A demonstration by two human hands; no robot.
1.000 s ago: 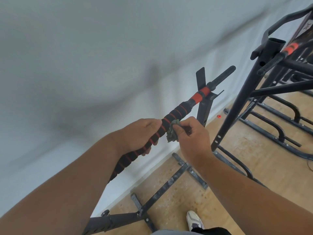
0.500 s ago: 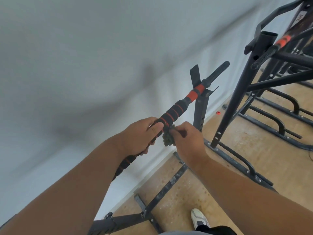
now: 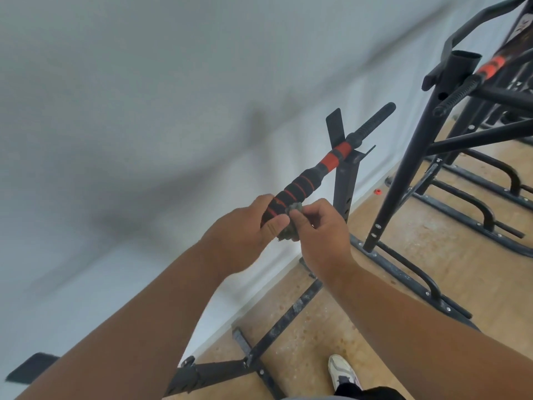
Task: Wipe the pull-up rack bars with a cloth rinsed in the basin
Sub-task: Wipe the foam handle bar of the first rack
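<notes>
Left hand (image 3: 245, 229) closed around the padded bar (image 3: 291, 194), black foam with orange rings, thumb lying across the front. Right hand (image 3: 320, 229) just beside it, fingers pinched shut on a small grey-green cloth (image 3: 290, 223) bunched against the bar's underside, touching the left grip. Beyond both grips, bar runs up and right to an orange sleeve (image 3: 334, 157) resting in a black upright (image 3: 344, 180). Below: speckled floor (image 3: 375, 284), white shoe (image 3: 343, 370).
</notes>
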